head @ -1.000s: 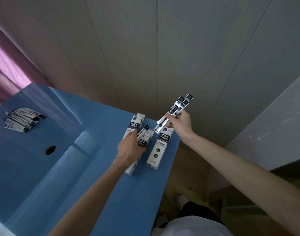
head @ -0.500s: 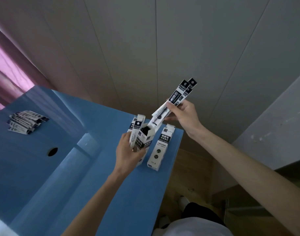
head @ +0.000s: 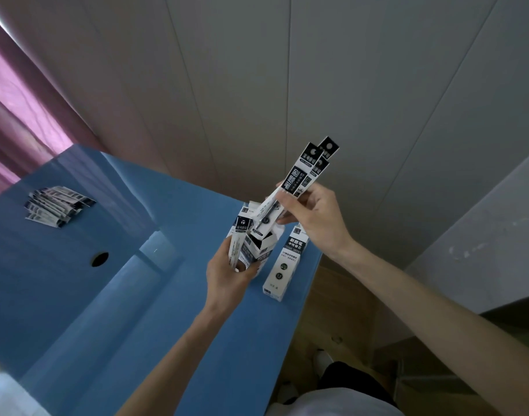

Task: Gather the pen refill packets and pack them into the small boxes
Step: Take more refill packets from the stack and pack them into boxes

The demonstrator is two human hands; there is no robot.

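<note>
Holding an open small box upright off the blue table, the left hand wraps its lower half. The right hand pinches a bundle of refill packets just above it, their lower ends at the box mouth. A closed box lies just right of the grip; loose packets lie well away left.
</note>
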